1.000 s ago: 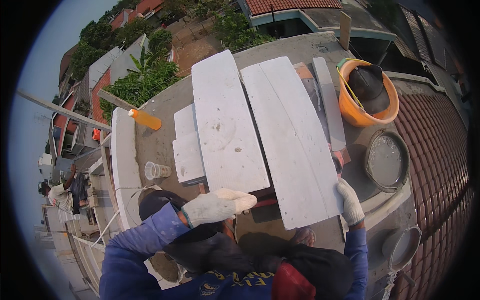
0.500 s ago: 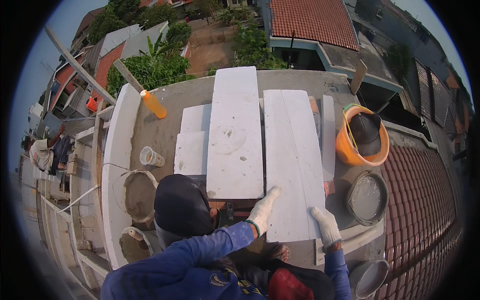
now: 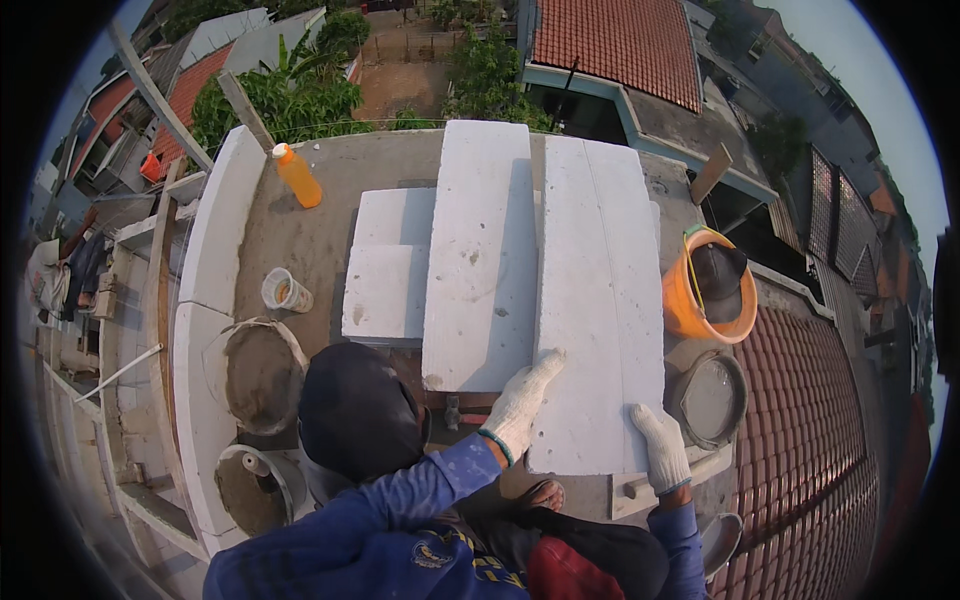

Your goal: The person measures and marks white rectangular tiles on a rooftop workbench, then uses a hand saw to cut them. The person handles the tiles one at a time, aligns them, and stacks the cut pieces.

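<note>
Now, left hand (image 3: 522, 408): gripping block (image 3: 598, 310), left edge
Right hand (image 3: 662, 448): gripping its right edge
Orange bucket (image 3: 686, 302): right of block

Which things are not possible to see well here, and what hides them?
Head view, all items:
Held white block: its underside faces away.
Left hand and right hand: some fingers hidden by the block.
Orange bucket: its bottom is covered by the dark cap.
Co-worker: small and blurred at the left rim.
</note>
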Motion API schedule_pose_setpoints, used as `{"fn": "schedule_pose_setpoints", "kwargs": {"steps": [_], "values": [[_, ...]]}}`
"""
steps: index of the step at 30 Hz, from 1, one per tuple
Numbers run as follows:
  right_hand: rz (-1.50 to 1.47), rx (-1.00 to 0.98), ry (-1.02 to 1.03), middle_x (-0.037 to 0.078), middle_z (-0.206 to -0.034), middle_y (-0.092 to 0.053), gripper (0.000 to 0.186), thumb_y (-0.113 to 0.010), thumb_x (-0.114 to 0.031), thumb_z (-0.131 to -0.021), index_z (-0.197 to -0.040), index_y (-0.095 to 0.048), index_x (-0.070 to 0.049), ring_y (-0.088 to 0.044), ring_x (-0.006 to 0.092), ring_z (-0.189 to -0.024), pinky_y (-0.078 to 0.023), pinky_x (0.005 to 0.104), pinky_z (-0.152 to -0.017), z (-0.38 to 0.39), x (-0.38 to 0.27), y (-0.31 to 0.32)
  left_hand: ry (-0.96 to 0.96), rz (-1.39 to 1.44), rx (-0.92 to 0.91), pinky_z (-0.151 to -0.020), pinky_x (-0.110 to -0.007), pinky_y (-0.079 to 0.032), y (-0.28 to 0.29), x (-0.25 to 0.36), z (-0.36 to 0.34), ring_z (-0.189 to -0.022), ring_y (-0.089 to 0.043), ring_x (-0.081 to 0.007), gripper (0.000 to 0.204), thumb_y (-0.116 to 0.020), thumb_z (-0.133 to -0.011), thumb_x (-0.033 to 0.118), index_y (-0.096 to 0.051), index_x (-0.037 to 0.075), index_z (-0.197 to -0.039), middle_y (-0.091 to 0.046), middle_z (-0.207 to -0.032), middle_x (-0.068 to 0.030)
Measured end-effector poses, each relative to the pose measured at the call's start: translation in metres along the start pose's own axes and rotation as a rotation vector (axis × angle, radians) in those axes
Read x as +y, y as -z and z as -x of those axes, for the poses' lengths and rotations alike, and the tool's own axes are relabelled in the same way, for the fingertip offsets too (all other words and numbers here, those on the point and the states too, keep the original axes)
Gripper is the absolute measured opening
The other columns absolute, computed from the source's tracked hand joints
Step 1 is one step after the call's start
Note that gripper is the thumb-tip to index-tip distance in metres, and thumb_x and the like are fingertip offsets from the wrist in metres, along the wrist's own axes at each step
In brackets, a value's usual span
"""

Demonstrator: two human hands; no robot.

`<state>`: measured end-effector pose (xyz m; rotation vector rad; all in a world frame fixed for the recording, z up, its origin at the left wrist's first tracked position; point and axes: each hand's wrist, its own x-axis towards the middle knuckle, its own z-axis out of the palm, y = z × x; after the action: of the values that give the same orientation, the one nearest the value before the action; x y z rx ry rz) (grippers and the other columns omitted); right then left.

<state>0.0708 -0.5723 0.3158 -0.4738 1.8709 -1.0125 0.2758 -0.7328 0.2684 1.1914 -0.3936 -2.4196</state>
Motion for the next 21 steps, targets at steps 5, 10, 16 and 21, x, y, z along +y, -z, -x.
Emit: {"fn": "schedule_pose_setpoints", "kwargs": {"steps": [5, 10, 16, 21], "values": [[-0.011, -0.072, 0.006, 0.004, -0.112, -0.078, 0.058, -0.079, -0.043, -0.105, -0.139, -0.074, 0.005, -0.07, 0.0116, -0.092, -0.057, 0.0309, -0.087, -0.016, -0.016, -0.02, -0.079, -0.017, 0.061, -0.101, -0.04, -0.059, 0.019, 0.015, 0.006, -0.12, -0.069, -0.02, 0.077, -0.081, -0.101, 0.058, -0.063, 0.001, -0.15, -0.07, -0.135, -0.0106], [0.067, -0.137, -0.054, 0.004, -0.113, -0.079, 0.061, -0.078, -0.046, -0.105, -0.14, -0.074, 0.004, -0.072, 0.012, -0.094, -0.058, 0.031, -0.088, -0.039, -0.012, -0.034, -0.044, 0.068, 0.035, -0.113, -0.044, -0.055, 0.035, 0.031, 0.013, -0.136, -0.064, -0.0243, 0.076, -0.078, -0.103, 0.058, -0.061, 0.005, -0.156, -0.067, -0.15, -0.0123], [-0.05, -0.225, -0.06, 0.005, -0.123, -0.078, 0.066, -0.076, -0.048, -0.107, -0.148, -0.069, 0.003, -0.071, 0.0121, -0.103, -0.057, 0.0308, -0.095, -0.046, -0.002, -0.045, -0.156, 0.001, 0.117, -0.098, -0.038, -0.058, 0.041, 0.029, 0.01, -0.113, -0.068, -0.0189, 0.081, -0.079, -0.099, 0.063, -0.064, -0.001, -0.146, -0.069, -0.128, -0.0083], [-0.093, -0.188, -0.087, 0.005, -0.128, -0.076, 0.068, -0.075, -0.05, -0.108, -0.15, -0.068, 0.003, -0.07, 0.0122, -0.11, -0.055, 0.0308, -0.099, -0.055, 0.01, -0.05, -0.159, -0.143, 0.218, -0.092, -0.034, -0.051, 0.06, 0.016, -0.012, -0.098, -0.057, -0.016, 0.085, -0.079, -0.095, 0.071, -0.067, -0.001, -0.139, -0.062, -0.111, -0.0034]]}}
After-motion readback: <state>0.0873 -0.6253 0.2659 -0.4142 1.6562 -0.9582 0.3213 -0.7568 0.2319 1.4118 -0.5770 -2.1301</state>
